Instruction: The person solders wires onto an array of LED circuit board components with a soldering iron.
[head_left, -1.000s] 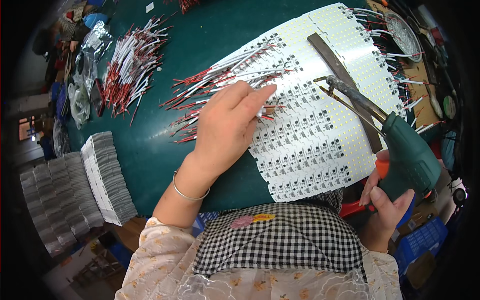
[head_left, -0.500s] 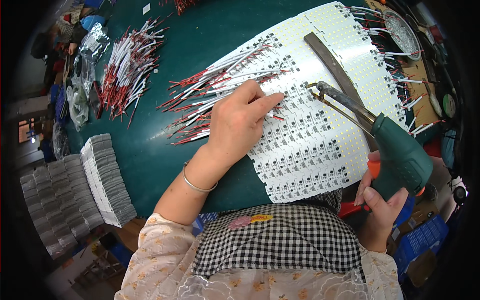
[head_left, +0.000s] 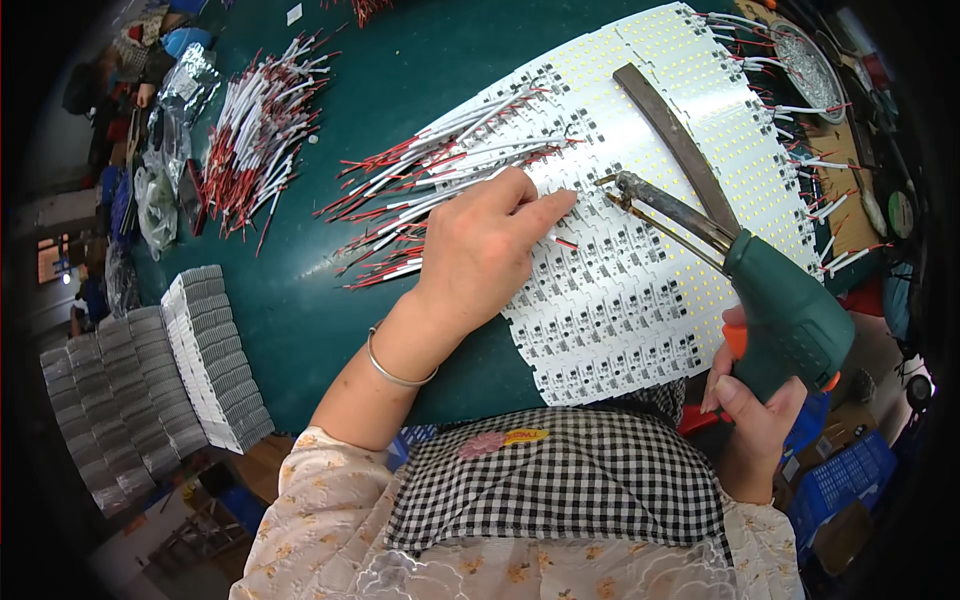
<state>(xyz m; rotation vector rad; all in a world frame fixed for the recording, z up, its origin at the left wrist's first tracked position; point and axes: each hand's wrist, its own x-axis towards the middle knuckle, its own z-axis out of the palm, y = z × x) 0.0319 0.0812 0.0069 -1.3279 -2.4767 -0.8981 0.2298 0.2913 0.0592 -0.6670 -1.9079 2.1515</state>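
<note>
My right hand [head_left: 757, 412] grips a green soldering gun [head_left: 797, 312] with an orange trigger. Its dark barrel points up and left, and the tip is over the white LED circuit boards [head_left: 612, 335], close to my left fingertips. Bent over the boards, my left hand [head_left: 478, 252] has its fingers pinched together. A short red-and-white wire [head_left: 563, 242] sticks out from under them; the rest of it is hidden by the hand. Beyond that hand, several red-and-white wires [head_left: 400, 185] lie with their ends on the boards.
A dark metal bar [head_left: 680, 145] lies across the boards. On the green table [head_left: 320, 350], a heap of wires [head_left: 262, 140] is at the far left. Stacked boards [head_left: 210, 360] stand at the left edge. A round dish [head_left: 808, 68] sits at the far right.
The soldering gun has moved left, its tip now nearer my left fingertips. My left hand has shifted slightly to the right, still pinching.
</note>
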